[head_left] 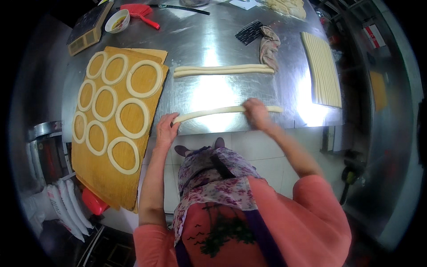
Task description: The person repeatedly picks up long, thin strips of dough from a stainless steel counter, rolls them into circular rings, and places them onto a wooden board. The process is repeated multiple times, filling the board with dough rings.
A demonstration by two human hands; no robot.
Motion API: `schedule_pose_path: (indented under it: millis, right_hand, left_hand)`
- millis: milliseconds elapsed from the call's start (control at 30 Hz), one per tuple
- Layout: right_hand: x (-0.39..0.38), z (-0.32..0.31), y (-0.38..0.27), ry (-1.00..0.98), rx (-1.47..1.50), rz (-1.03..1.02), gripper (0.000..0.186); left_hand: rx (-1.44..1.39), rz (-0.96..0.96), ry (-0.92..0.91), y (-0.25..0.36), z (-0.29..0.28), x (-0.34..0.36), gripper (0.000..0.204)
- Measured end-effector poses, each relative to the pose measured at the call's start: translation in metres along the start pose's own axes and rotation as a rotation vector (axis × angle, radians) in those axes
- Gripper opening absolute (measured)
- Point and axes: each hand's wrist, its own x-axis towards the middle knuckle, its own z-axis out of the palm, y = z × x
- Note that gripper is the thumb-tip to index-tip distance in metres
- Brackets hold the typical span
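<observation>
A long pale dough rope (213,112) lies along the near edge of the steel table (213,44). My left hand (166,129) rests on its left end, fingers spread flat. My right hand (255,111) presses down on the rope near its right end. Two more dough ropes (222,70) lie side by side further back on the table. To the left, a wooden board (100,178) carries several dough rings (131,118) in rows.
A row of several straight dough strips (322,69) lies at the right of the table, beside a crumpled cloth (269,46) and a dark scraper (249,32). At the back stand a small bowl (117,21), a red brush (138,11) and a scale (89,26).
</observation>
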Motion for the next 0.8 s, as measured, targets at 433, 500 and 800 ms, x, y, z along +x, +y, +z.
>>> schedule_pose_path:
  millis: [433, 500, 800]
  right_hand:
    - [-0.086, -0.089, 0.121, -0.12, -0.294, -0.098, 0.017]
    - [-0.068, -0.126, 0.09, -0.201, -0.301, -0.14, 0.013]
    - [0.122, -0.063, -0.288, -0.435, -0.275, -0.323, 0.013]
  left_hand:
    - [0.182, 0.168, -0.079, 0.014, 0.052, 0.007, 0.012]
    - [0.196, 0.152, -0.113, 0.039, 0.035, -0.003, 0.011]
    - [0.598, -0.125, -0.009, -0.075, -0.241, -0.126, 0.023]
